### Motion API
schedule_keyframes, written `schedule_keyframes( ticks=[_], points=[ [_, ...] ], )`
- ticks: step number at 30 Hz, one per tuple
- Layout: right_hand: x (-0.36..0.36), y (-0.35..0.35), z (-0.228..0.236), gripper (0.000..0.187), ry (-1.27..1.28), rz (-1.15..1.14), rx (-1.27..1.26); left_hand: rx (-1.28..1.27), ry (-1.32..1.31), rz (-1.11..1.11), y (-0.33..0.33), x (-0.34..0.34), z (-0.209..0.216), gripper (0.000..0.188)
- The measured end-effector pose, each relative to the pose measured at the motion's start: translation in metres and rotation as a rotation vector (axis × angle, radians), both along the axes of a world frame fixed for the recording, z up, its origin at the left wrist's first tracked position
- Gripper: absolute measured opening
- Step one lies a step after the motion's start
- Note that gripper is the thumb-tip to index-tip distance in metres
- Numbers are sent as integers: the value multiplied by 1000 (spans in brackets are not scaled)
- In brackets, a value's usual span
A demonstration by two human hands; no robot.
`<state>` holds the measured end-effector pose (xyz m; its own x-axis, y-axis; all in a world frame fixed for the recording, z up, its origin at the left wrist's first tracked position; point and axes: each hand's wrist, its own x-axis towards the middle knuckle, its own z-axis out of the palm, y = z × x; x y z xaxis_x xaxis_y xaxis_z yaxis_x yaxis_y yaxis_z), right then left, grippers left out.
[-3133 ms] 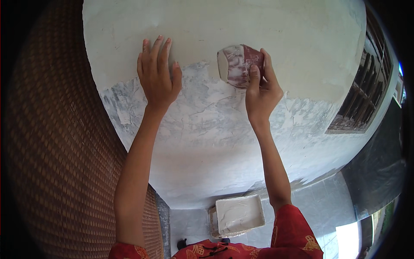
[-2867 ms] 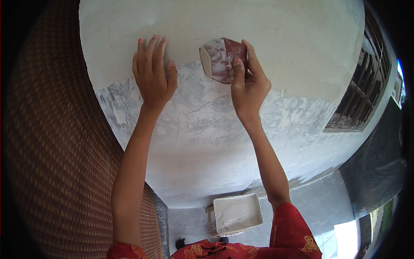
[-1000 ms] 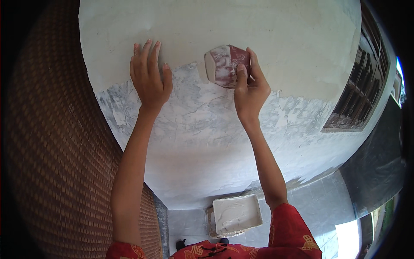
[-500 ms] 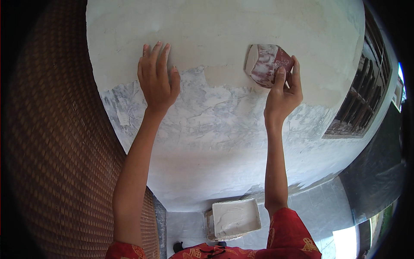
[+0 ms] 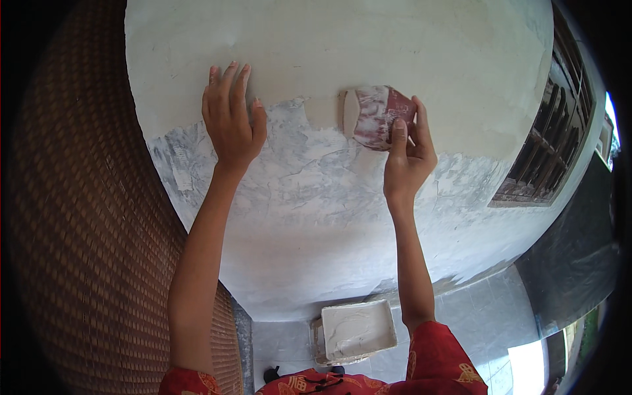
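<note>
A plastered wall (image 5: 342, 46) fills the upper view, smooth cream above and streaked grey-white lower down. My left hand (image 5: 229, 118) lies flat on it with fingers spread, holding nothing. My right hand (image 5: 405, 155) grips a reddish scraper (image 5: 378, 115) smeared with white putty, its blade pressed against the wall where cream meets grey. A fresh cream patch of putty (image 5: 322, 113) lies just left of the blade.
A white tray (image 5: 359, 329) with pale putty sits on the grey tiled floor (image 5: 480, 309) below. A brown woven panel (image 5: 85, 237) runs down the left. A dark wooden louvred window (image 5: 546, 151) is at the right.
My right hand has swept the scraper leftward along the wall from its spot half a second ago, leaving a cream patch. My left hand has stayed flat on the wall.
</note>
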<state>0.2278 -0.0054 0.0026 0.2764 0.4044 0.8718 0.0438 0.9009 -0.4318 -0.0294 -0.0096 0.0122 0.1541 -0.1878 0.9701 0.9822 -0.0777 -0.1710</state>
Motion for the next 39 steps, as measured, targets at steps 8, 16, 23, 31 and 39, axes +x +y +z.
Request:
schedule_keyframes(
  ticks=[8, 16, 23, 31, 39],
  points=[
    [29, 2, -2, 40, 161, -8, -83, -37, 6, 24, 0, 4, -4, 47],
    [-18, 13, -7, 37, -125, -119, 51, 4, 4, 29, 1, 0, 1, 46],
    [3, 1, 19, 38, 36, -11, 22, -9, 1, 24, 1, 4, 1, 46],
    [15, 9, 46, 37, 162, 17, 68, 25, -2, 23, 3, 1, 1, 46],
    [-24, 21, 41, 35, -199, -134, 208, 26, 3, 8, 0, -5, 0, 47]
  ],
)
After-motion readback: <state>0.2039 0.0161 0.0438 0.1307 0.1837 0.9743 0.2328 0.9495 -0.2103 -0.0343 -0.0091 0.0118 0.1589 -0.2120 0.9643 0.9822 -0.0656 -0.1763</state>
